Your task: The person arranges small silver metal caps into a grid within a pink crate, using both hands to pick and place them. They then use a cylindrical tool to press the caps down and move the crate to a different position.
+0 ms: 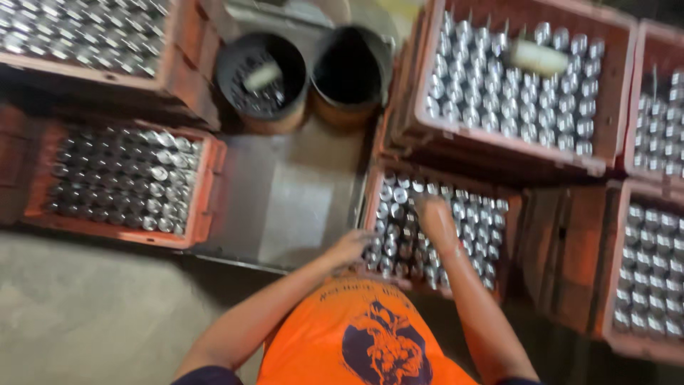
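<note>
While both hands dig into the crate, left hand and right hand blur — grip unreadable. Metal cylinders likely rigid, slick, dense — pinch by the sides.

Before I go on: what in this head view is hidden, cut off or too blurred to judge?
- Left hand and right hand: motion blur; grip unreadable.
- Metal pieces in the middle crate: blurred, kind unclear.
- Right-hand crates: cut by the frame edge.
- Left bucket holds dim, blurred contents; right bucket is too dark inside.
</note>
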